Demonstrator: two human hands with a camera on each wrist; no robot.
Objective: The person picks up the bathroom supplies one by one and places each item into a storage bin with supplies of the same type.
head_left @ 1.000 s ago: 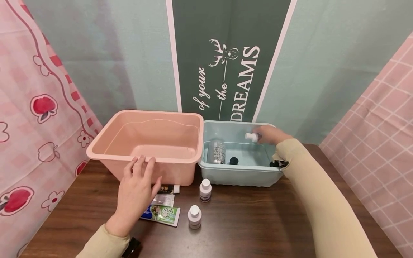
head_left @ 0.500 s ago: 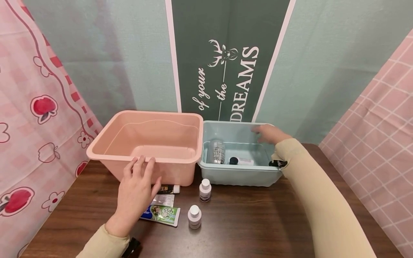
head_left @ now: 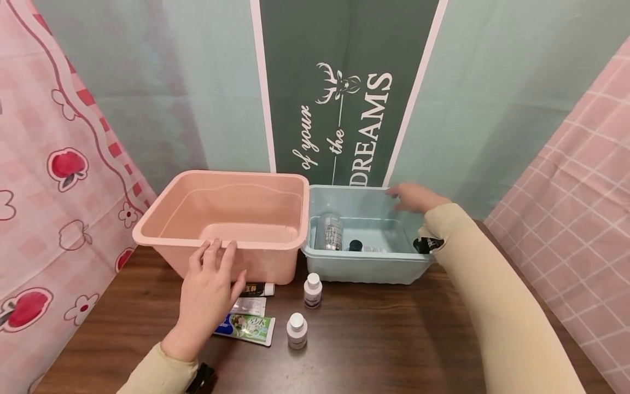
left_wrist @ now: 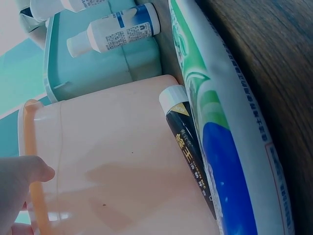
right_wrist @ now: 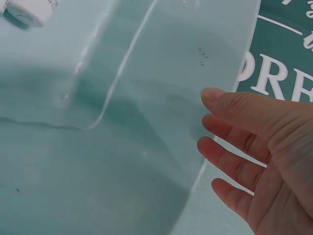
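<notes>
My left hand (head_left: 206, 290) rests its extended fingers on the front rim of the pink bin (head_left: 221, 178); the left wrist view shows its thumb (left_wrist: 39, 169) by the outer wall. Over the back right rim of the light blue bin (head_left: 364, 268), my right hand (head_left: 415, 198) is held with fingers spread, nothing in them. Inside that bin are a clear bottle (head_left: 330, 232), a black-capped item (head_left: 355, 245) and a white bottle (right_wrist: 29, 11) lying down, mostly hidden by the front wall. Two white bottles, one nearer the bins (head_left: 313, 291) and one in front (head_left: 297, 331), stand upright on the table.
Beside my left hand lie a green and blue toothpaste tube (head_left: 251, 328), a pale packet (head_left: 251, 306) and a black tube with a white cap (head_left: 257, 289) against the pink bin. Curtains (head_left: 492, 82) hang behind and at both sides of the wooden table (head_left: 394, 339).
My right hand let go of a white-capped bottle, which dropped into the blue bin and now lies near its front wall. The hand then rose slightly. My left hand stayed put.
</notes>
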